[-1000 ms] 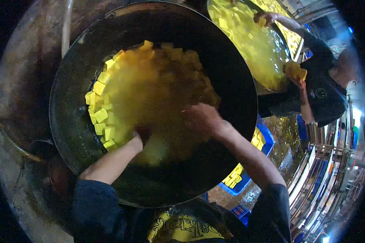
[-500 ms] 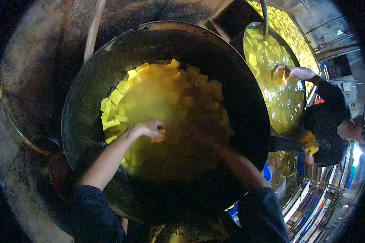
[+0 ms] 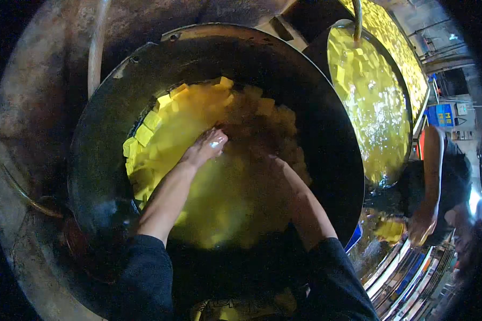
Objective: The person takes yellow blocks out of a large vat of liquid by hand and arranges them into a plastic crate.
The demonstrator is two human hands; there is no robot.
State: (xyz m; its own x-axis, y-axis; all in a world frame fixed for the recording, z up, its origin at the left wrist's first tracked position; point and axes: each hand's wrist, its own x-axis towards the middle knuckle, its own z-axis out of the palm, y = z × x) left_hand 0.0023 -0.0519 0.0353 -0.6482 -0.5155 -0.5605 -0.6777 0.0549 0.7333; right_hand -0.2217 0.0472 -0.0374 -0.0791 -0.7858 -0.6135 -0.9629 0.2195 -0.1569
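Observation:
A large dark pan [image 3: 326,128] holds steaming yellow liquid with many yellow blocks [image 3: 152,120] crowded along its left and upper sides. My left hand [image 3: 211,143] is over the middle of the liquid, wet, with its fingers curled; whether anything is in them is hidden. To its right, my right hand [image 3: 273,160] is mostly lost in steam and shadow, near the liquid's surface. Its fingers cannot be made out.
A second pan [image 3: 407,101] of yellow liquid and blocks stands at the right, under a pipe [image 3: 357,21]. A co-worker's arm [image 3: 432,176] reaches down beside it, near yellow pieces [image 3: 390,231]. A wooden pole [image 3: 97,48] leans at the upper left.
My left hand has moved up and forward over the liquid. My right forearm has shifted upward. The co-worker's hand has left the second pan, and the arm now hangs lower.

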